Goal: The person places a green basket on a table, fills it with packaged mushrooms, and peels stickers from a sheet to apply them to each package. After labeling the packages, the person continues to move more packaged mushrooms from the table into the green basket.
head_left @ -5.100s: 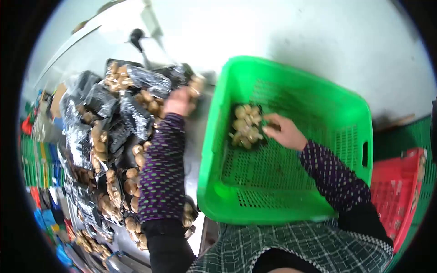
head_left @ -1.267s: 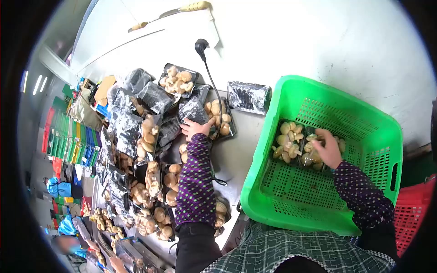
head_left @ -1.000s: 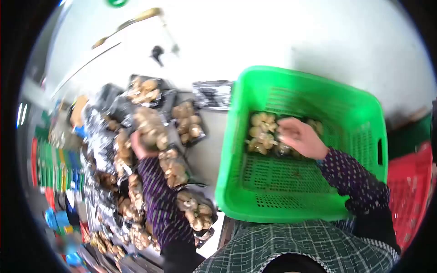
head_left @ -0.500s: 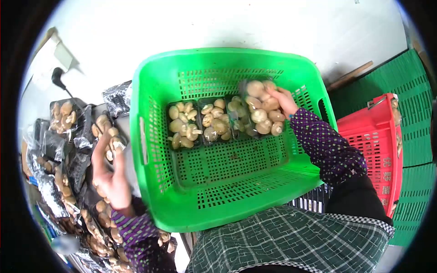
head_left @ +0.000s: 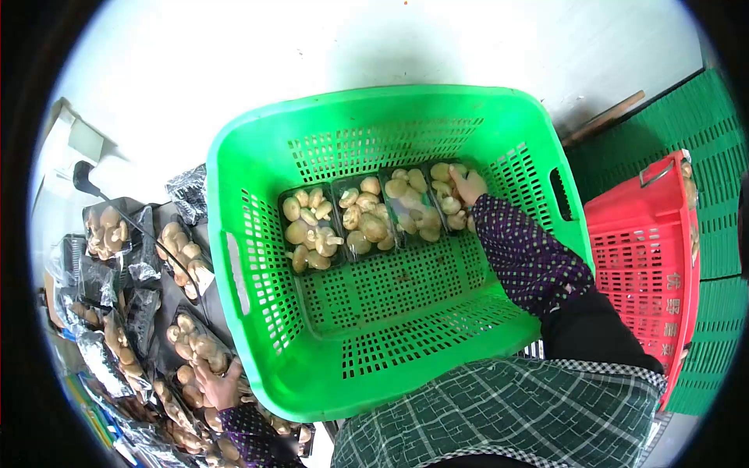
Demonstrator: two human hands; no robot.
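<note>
Inside the green basket [head_left: 406,402], several film-wrapped black trays of mushrooms stand side by side in a row. My right hand [head_left: 470,187] holds the rightmost mushroom tray [head_left: 447,204] by its upper right part, its fingers partly hidden against the wall side. To the left of it lie another mushroom tray [head_left: 412,206], a third [head_left: 365,217] and one at the left end [head_left: 311,231]. Outside the basket, my left hand [head_left: 218,386] grips the near end of a wrapped mushroom tray [head_left: 195,341], fingers curled over its edge.
More wrapped mushroom trays [head_left: 179,253] are heaped at the left, with a black cable [head_left: 144,230] running across them. A red crate [head_left: 640,273] stands to the right beside stacked green crates [head_left: 706,327]. A white wall [head_left: 374,47] rises behind the basket.
My right hand has lowered its mushroom tray into the right end of the row. My left hand has moved down toward me and closed on another tray in the heap.
</note>
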